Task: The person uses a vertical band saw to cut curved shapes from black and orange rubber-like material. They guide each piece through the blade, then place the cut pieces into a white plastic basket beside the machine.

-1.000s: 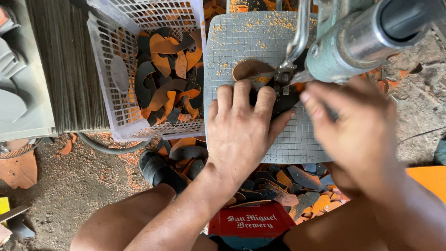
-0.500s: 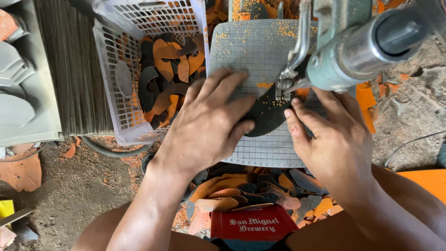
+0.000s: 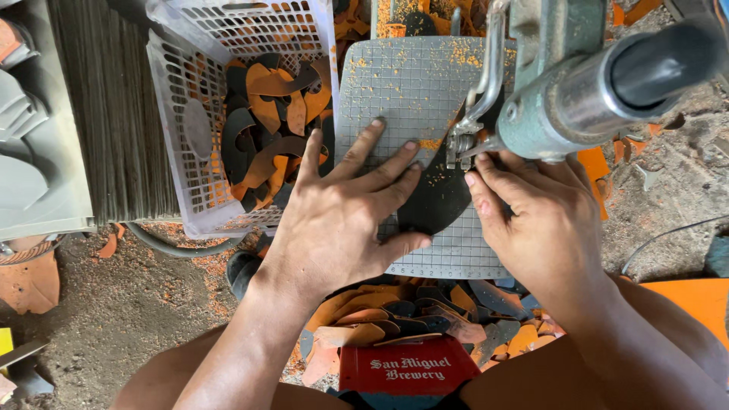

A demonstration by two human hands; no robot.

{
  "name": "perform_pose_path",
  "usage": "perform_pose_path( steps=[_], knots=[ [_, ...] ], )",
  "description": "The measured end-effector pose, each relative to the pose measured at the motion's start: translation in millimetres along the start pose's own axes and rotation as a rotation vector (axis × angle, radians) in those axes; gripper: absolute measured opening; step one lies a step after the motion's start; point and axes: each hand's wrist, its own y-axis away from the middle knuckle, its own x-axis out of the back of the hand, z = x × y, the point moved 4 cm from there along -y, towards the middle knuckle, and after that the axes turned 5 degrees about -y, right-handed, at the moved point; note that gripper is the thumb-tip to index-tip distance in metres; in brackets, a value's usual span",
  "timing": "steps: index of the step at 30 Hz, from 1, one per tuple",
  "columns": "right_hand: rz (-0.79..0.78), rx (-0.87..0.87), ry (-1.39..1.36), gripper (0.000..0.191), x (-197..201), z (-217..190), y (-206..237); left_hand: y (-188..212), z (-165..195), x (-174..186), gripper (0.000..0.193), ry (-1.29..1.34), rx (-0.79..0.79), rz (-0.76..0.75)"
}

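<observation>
Since the earlier frame the left hand has slid down and left, uncovering more of the dark curved sole piece, which lies on the gridded grey tabletop under the machine head. Its fingers are spread flat on the piece; the right hand presses its right edge, fingers curled. A white basket of cut pieces stands just left.

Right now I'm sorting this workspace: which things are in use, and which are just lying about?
In use:
left hand
right hand
dark curved piece
gridded mat
cutting machine

Lying about:
white basket of dark and orange offcuts
cut pieces below the mat
red crate
orange sheet
</observation>
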Motion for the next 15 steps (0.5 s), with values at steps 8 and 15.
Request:
perform_pose_path(
  steps=[8,15],
  knots=[
    [-0.05,0.008,-0.035,0.024,-2.5,11.5,2.6,4.6,-0.2,-9.2,0.071,-0.025,0.005,0.041],
    [-0.026,0.004,-0.11,0.022,-4.5,22.0,3.4,4.9,6.9,-13.7,0.07,-0.025,0.02,0.1]
  ],
)
